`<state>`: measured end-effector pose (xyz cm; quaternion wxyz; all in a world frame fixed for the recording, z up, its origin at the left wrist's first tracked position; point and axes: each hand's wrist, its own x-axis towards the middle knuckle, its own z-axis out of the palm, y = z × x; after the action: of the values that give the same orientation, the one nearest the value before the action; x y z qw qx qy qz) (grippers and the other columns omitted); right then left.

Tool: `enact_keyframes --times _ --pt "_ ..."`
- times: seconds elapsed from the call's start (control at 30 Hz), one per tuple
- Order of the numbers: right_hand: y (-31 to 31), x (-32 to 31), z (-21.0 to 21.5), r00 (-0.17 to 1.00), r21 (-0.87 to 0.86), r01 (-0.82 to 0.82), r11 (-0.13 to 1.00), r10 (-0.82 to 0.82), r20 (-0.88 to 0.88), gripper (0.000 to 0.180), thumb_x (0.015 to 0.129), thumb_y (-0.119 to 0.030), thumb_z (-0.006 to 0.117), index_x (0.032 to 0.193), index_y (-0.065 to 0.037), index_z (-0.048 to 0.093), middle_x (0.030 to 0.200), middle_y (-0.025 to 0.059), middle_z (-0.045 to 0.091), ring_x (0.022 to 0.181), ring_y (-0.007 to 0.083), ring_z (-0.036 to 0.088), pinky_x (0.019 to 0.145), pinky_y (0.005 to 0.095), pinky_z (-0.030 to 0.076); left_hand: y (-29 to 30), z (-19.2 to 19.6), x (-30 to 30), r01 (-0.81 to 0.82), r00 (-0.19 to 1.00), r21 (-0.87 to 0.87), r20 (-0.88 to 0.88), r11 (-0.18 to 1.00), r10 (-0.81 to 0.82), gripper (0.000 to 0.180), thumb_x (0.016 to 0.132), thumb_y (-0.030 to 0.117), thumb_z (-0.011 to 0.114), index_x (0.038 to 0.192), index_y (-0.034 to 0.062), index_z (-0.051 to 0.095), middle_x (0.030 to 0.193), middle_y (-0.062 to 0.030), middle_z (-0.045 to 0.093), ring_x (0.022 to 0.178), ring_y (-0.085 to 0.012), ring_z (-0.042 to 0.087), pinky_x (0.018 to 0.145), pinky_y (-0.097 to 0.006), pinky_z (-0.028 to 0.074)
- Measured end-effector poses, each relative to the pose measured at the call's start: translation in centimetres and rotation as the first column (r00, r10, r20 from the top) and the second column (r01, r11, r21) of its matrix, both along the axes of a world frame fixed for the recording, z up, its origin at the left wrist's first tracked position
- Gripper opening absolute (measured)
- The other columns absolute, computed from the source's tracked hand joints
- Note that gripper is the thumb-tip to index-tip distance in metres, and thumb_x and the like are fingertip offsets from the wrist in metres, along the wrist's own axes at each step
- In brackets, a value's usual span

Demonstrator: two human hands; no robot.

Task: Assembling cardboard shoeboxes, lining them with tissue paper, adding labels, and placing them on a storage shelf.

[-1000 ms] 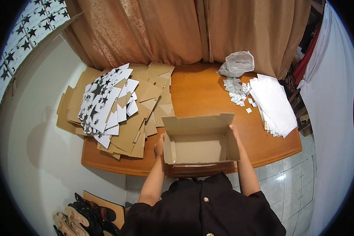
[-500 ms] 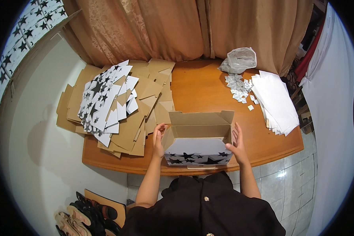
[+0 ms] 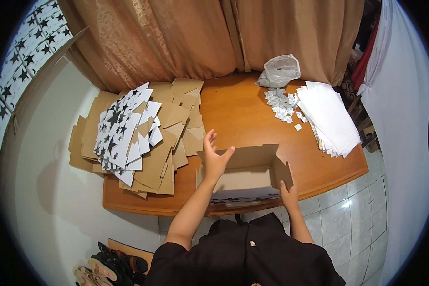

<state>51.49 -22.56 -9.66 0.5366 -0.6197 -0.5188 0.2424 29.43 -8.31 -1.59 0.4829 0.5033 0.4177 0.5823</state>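
Observation:
An open cardboard box [image 3: 252, 159] stands near the table's front edge, brown inside, with black stars on its white outer face. Its top lets me see the bare inner floor. My left hand [image 3: 216, 161] is raised over the box's left side, fingers spread and holding nothing. At the right wall, my right hand [image 3: 290, 195] grips the box with its thumb on the near side of the edge; its other fingers are mostly hidden.
Flat cardboard blanks [image 3: 150, 169] and star-printed pieces [image 3: 117, 128] pile up on the table's left. To the right lie small packets [image 3: 281, 102], a clear plastic bag [image 3: 281, 71] and white sheets [image 3: 329, 119]. Shoes [image 3: 114, 267] sit on the floor at lower left.
My left hand has come off the box's left side and moved up and right over it. The box's near flap no longer stands up, so its inside shows more. My right hand stays at the right side.

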Motion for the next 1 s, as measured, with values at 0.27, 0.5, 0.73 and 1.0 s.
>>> enact_keyframes --times 0.27,0.5,0.73,1.0 --pt "-0.6 -0.5 1.3 0.976 -0.207 -0.120 0.971 0.077 -0.202 0.056 0.086 -0.014 0.056 0.135 0.000 0.032 0.128 0.0220 0.044 0.124 0.0264 0.039 0.099 0.0353 0.034 -1.9 -2.7 -1.0 0.242 0.394 0.155 -0.918 0.958 0.049 0.078 0.067 0.022 0.073 0.135 0.0153 0.035 0.128 -0.0127 0.044 0.123 -0.0283 0.039 0.107 -0.056 0.010" --pt "-1.5 -0.8 -2.1 0.941 -0.381 0.043 0.924 -0.166 -0.295 0.045 0.095 -0.032 0.043 0.112 0.009 0.052 0.110 0.0203 0.057 0.107 0.0262 0.052 0.092 0.0344 0.038 -3.0 -4.9 -4.6 0.490 0.346 0.190 -0.938 0.851 0.010 0.032 0.078 0.009 0.062 0.109 0.0143 0.061 0.106 -0.0048 0.064 0.097 -0.0211 0.060 0.099 -0.053 0.031" --pt "-1.3 -1.9 -1.2 0.913 -0.227 0.084 0.970 -0.167 -0.373 0.044 0.094 -0.029 0.046 0.116 0.008 0.050 0.118 0.0199 0.053 0.111 0.0249 0.048 0.094 0.0321 0.037 -5.1 -6.4 -6.1 0.590 0.228 -0.032 -0.952 0.807 -0.205 0.028 0.084 0.012 0.055 0.111 0.0173 0.062 0.127 -0.0070 0.052 0.118 -0.0248 0.048 0.094 -0.052 0.038" --pt "-0.8 -0.5 3.4 0.789 -0.286 -0.328 0.901 0.427 0.442 0.038 0.092 -0.036 0.041 0.120 -0.017 0.057 0.131 0.0066 0.048 0.131 0.0277 0.030 0.102 0.0634 0.004 -5.4 -5.5 -6.6 0.617 0.113 -0.031 -0.985 0.786 -0.127 0.026 0.084 0.013 0.055 0.108 0.0169 0.064 0.133 -0.0071 0.046 0.126 -0.0247 0.038 0.100 -0.052 0.030"
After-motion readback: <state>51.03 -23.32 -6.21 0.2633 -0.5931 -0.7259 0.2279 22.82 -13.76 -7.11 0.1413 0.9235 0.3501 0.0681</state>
